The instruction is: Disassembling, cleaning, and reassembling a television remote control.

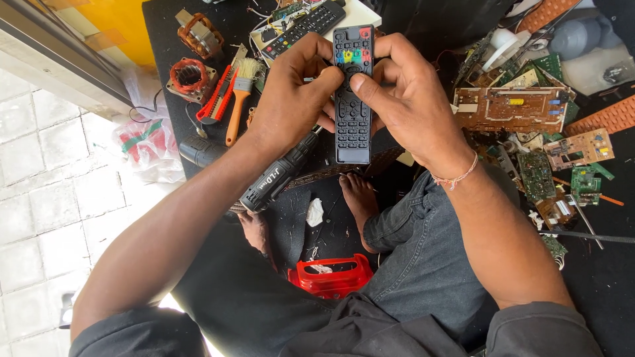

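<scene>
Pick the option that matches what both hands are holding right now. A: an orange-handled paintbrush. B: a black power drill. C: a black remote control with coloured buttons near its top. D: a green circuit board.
C: the left hand and right hand both grip the black remote control, while the paintbrush lies untouched on the black mat.

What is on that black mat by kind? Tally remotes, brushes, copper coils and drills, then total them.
Remotes: 2, one in both hands, one behind
Brushes: 1
Copper coils: 2
Drills: 1
Total: 6
</scene>
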